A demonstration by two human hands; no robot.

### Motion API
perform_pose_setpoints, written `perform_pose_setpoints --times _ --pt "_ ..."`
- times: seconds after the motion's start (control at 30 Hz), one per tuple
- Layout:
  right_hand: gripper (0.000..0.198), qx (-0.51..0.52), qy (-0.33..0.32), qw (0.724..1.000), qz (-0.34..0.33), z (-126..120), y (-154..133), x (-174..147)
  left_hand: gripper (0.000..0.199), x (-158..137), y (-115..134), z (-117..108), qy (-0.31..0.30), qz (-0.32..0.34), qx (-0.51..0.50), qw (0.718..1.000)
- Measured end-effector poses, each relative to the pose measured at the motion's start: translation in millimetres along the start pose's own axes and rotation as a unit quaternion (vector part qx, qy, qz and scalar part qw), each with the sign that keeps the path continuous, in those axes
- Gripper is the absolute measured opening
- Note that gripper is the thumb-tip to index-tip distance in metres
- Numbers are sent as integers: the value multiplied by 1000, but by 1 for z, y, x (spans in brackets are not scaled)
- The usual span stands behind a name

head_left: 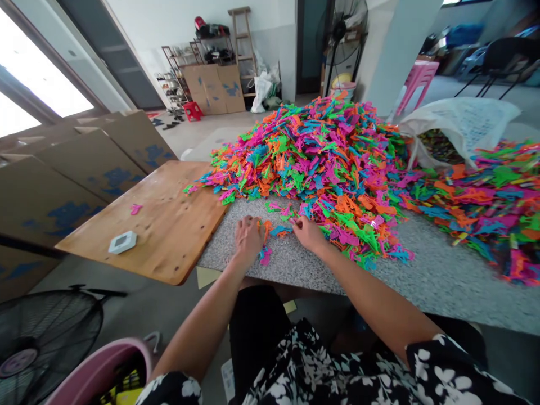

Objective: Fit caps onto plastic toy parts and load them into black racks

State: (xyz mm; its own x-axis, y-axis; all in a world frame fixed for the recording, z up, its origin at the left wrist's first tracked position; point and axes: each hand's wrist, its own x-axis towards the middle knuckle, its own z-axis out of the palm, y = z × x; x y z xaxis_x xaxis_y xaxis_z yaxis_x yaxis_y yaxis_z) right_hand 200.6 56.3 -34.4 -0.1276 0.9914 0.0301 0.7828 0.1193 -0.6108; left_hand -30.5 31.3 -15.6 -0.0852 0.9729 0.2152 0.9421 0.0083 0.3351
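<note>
**Left hand (248,239) and right hand (309,233) at the foot of a heap of coloured plastic pieces (304,152)**

The hands are apart, both over the left part of the speckled grey counter (439,270), between its near edge and the heap. Left: the fingers curl down beside orange pieces (267,226); whether they grip any cannot be told. Right: the thumb and fingertips are brought together on a small piece (293,221), whose outline they partly hide. Between the hands lies a blue piece (278,231); a magenta piece (265,257) rests closer to the counter's near edge, beside the left hand. The heap, a mixture of pink, orange, green and blue, rises behind the hands, its left fringe reaching over a wooden board (169,219) at the counter's left edge. The board carries a lone pink piece (135,209) and a white device with a display (122,242). Toward the counter's right side, a second heap (502,197) lies by an open white plastic sack (468,121). Surroundings: cardboard cartons (50,185) stand beyond the board's left side; a black fan (34,343) and a pink tub (90,368) occupy the space below its near edge.
</note>
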Motion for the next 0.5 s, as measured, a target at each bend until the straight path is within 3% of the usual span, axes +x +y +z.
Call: perform_pose_setpoints --times 0.13,0.3,0.37,0.43,0.5 --pt "11 9 -8 1000 -11 0 -5 -13 41 -19 41 18 -16 53 -12 998" --pt "6 149 18 989 18 -5 -11 -25 33 -20 48 22 -24 70 -8 997" --pt "12 253 12 967 16 -12 -11 -31 28 -18 46 14 -23 94 -45 994" --pt "22 376 -14 926 19 -23 -11 -37 18 -18 46 8 -32 107 -119 987" --pt "33 469 -26 883 26 -35 -12 -42 11 -20 48 5 -44 62 -242 967"
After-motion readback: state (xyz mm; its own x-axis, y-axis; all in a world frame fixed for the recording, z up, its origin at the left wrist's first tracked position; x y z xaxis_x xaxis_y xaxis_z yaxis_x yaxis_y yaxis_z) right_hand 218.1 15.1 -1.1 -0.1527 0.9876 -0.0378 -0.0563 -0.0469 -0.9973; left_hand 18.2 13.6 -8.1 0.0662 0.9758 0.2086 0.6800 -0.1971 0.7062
